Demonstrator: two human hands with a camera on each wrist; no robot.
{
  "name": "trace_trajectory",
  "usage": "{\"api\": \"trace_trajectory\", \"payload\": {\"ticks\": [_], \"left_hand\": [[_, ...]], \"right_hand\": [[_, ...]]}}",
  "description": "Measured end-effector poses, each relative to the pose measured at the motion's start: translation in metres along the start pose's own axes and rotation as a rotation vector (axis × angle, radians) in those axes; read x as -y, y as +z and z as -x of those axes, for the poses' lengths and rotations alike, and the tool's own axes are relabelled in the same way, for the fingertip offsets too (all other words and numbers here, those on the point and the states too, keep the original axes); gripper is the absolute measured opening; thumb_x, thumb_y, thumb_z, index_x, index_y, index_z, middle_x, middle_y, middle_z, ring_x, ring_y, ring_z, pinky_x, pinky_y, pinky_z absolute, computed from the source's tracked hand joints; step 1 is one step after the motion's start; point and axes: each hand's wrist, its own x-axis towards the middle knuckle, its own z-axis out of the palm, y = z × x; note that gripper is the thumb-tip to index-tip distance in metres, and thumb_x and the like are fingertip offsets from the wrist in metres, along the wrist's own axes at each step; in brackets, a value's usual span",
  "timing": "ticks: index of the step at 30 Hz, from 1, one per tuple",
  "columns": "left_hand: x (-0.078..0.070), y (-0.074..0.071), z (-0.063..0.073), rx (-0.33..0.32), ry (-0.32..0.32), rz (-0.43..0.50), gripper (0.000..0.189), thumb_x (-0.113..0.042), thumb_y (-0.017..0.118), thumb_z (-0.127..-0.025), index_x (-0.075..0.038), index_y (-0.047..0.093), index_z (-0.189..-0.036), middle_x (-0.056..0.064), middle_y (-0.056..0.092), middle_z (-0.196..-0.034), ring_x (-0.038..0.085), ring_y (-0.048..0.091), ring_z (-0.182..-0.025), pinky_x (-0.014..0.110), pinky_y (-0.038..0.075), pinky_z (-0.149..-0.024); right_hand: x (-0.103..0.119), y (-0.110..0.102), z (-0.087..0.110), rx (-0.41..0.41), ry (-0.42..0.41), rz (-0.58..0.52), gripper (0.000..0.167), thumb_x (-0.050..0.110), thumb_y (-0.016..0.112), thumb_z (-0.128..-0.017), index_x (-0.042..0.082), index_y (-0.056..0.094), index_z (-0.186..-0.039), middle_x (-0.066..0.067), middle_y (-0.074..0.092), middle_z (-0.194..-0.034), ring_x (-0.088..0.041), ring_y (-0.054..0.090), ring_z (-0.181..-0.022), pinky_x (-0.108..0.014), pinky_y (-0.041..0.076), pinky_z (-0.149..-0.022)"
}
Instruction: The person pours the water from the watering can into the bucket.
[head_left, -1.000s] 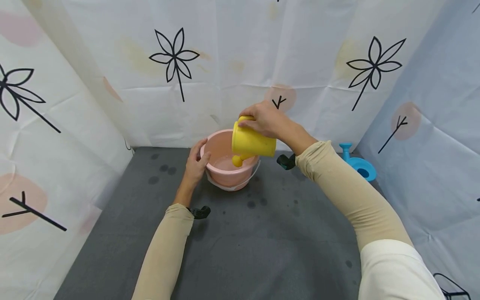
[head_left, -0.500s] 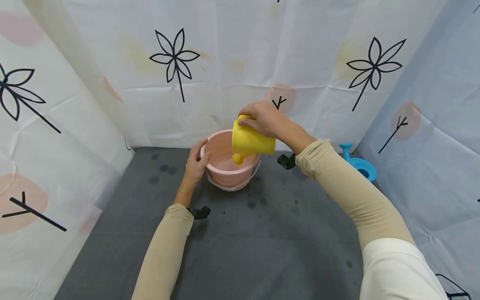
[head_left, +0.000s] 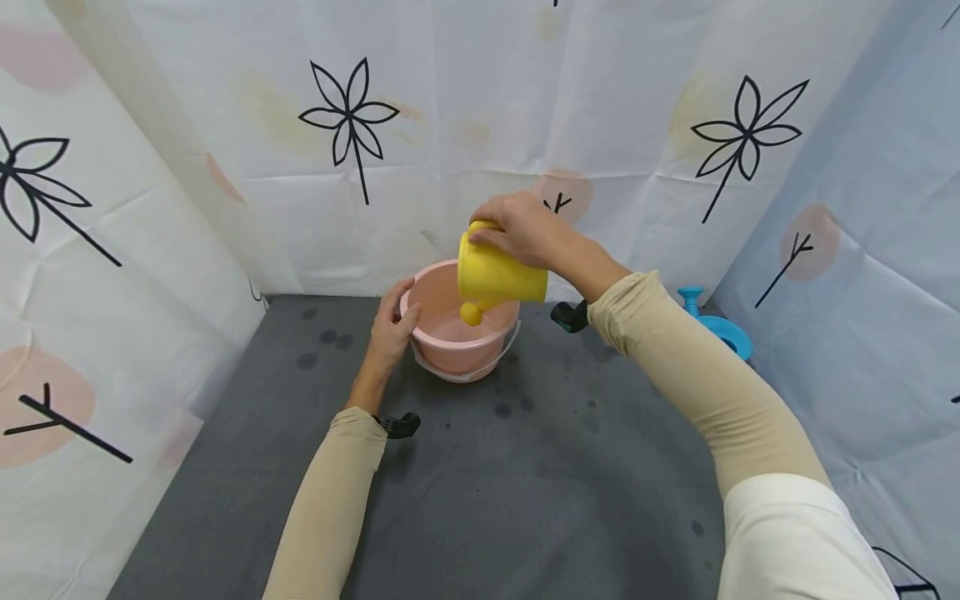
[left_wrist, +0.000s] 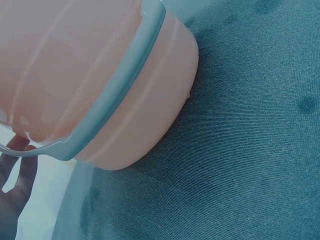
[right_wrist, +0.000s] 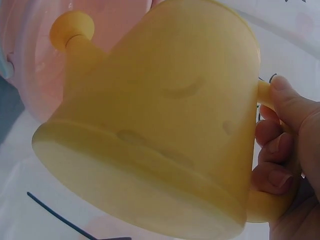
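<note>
A pink bucket (head_left: 457, 360) stands upright at the back of the table, its pale handle (left_wrist: 112, 95) hanging down the near side. At its left rim my left hand (head_left: 390, 327) grips with the thumb over the edge; in the left wrist view its fingers show beside the wall. My right hand (head_left: 527, 229) holds a yellow watering can (head_left: 504, 271) above the bucket's right side. Curled fingers wrap the can's handle (right_wrist: 265, 207), thumb on top. The can is tipped well over, its round spout head (head_left: 472, 313) pointing down within the bucket's rim in the head view.
A blue watering can (head_left: 726, 333) sits at the back right corner, partly behind my right sleeve. Dark wet spots (head_left: 307, 360) mark the grey table cloth (head_left: 525, 500). White printed curtains (head_left: 465, 125) close off the back and both sides.
My right hand has lifted the tipped yellow watering can slightly up and to the left. The left hand and the bucket stay in place.
</note>
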Motion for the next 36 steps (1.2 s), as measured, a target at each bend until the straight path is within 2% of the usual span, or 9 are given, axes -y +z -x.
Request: {"api": "trace_trajectory", "payload": {"ticks": [11,23,36], "left_hand": [[0.000,0.000,-0.001,-0.016,-0.007,-0.022,0.055,-0.016,0.058,-0.103,-0.004,0.042,-0.155,0.019,0.036,-0.161,0.009,0.048,-0.086,0.018,0.044,-0.072],[0.001,-0.001,-0.001,-0.014,0.001,-0.022,0.055,-0.017,0.058,-0.103,-0.004,0.043,-0.154,0.019,0.036,-0.161,0.009,0.047,-0.082,0.018,0.043,-0.071],[0.000,0.000,0.000,-0.012,-0.018,-0.028,0.055,-0.016,0.058,-0.103,-0.006,0.042,-0.155,0.018,0.036,-0.160,0.007,0.048,-0.080,0.019,0.044,-0.069]], "right_hand": [[0.010,-0.006,-0.007,0.034,-0.003,0.012,0.036,0.033,0.060,-0.103,0.007,0.070,-0.127,-0.009,0.071,-0.123,-0.026,0.064,-0.112,-0.039,0.050,-0.102],[0.021,-0.004,-0.011,-0.012,-0.076,0.006,0.032,0.028,0.064,-0.102,0.004,0.072,-0.120,-0.011,0.073,-0.119,-0.027,0.065,-0.110,-0.039,0.051,-0.101],[0.024,-0.012,-0.011,-0.036,-0.113,0.003,0.032,0.027,0.064,-0.102,0.003,0.072,-0.121,-0.012,0.073,-0.119,-0.028,0.065,-0.111,-0.038,0.051,-0.101]]}}
